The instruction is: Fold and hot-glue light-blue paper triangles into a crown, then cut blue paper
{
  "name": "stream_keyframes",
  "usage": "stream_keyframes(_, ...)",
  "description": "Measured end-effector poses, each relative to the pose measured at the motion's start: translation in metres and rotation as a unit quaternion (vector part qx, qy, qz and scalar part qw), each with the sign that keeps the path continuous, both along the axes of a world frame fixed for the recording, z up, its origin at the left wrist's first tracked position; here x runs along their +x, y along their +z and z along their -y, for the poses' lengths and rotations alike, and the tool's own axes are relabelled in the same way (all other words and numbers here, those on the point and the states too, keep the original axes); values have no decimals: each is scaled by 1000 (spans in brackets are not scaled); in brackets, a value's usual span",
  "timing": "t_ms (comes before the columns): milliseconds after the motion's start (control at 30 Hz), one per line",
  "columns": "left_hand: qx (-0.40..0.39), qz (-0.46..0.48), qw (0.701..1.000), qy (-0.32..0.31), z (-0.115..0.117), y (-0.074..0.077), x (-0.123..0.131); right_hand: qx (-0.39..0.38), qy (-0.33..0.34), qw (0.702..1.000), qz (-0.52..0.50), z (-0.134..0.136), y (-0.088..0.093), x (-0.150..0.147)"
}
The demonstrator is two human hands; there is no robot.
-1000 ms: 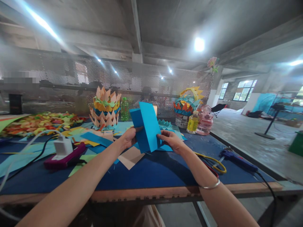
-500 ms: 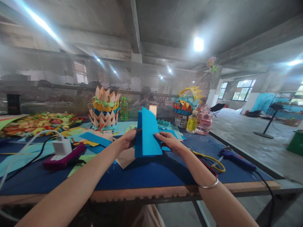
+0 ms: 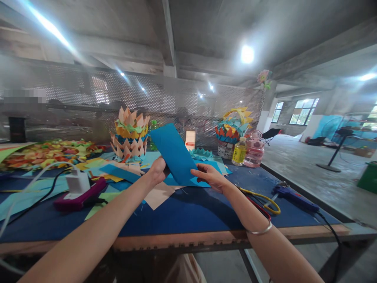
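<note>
A strip of blue paper (image 3: pixel 173 153) is held up over the table, tilted with its upper end to the left. My left hand (image 3: pixel 158 171) is closed on its left edge, the fingertips hidden behind the paper. On the lower right edge, my right hand (image 3: pixel 210 176) pinches the strip between thumb and fingers. Beneath it lie more blue sheets and a beige piece of paper (image 3: pixel 159 195). Scissors with yellow and red handles (image 3: pixel 272 204) rest beside my right forearm.
A blue glue gun (image 3: pixel 297 199) lies at the right, its cord running off the edge. A purple power strip (image 3: pixel 79 196) with a white charger sits left. Behind stand layered paper crowns (image 3: pixel 129 135), a decorated basket (image 3: pixel 232 129), a yellow bottle (image 3: pixel 239 151) and a pink bottle (image 3: pixel 253 151).
The blue paper has turned from upright, with a folded flap showing, to leaning left as a flat strip. My left hand has shifted slightly; my right hand stays nearly in place.
</note>
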State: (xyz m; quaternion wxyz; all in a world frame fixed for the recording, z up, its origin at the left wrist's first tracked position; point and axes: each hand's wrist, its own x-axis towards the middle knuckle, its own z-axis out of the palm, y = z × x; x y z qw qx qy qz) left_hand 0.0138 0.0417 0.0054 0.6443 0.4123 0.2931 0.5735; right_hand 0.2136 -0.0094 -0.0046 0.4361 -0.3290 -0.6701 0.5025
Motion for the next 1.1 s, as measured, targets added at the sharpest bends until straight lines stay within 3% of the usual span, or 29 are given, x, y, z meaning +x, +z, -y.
stream_keyframes(133, -19, 10, 999, 28, 4, 0, 3, 31, -31, 999, 23, -1, -2, -1)
stream_keyframes(400, -44, 18, 999, 1, 13, 8, 10, 139, -120, 981, 60, -7, -1, 1)
stream_keyframes(600, -60, -2, 998, -14, 17, 8, 14, 66, -51, 996, 40, -9, -9, -2)
stream_keyframes(733, -38, 9, 999, -17, 15, 10, 6, 89, -101, 991, 28, -13, -10, -1)
stream_keyframes(800, -4, 28, 1000, 5, 12, 13, -3, 109, -139, 984, 26, -16, -9, 1)
stream_keyframes(967, 75, 63, 985, 140, 3, 24, -22, 119, -189, 970, 92, -20, -8, 7)
stream_keyframes(1100, 111, 25, 983, 147, 0, 27, -28, 112, -200, 967, 112, -21, -9, 10)
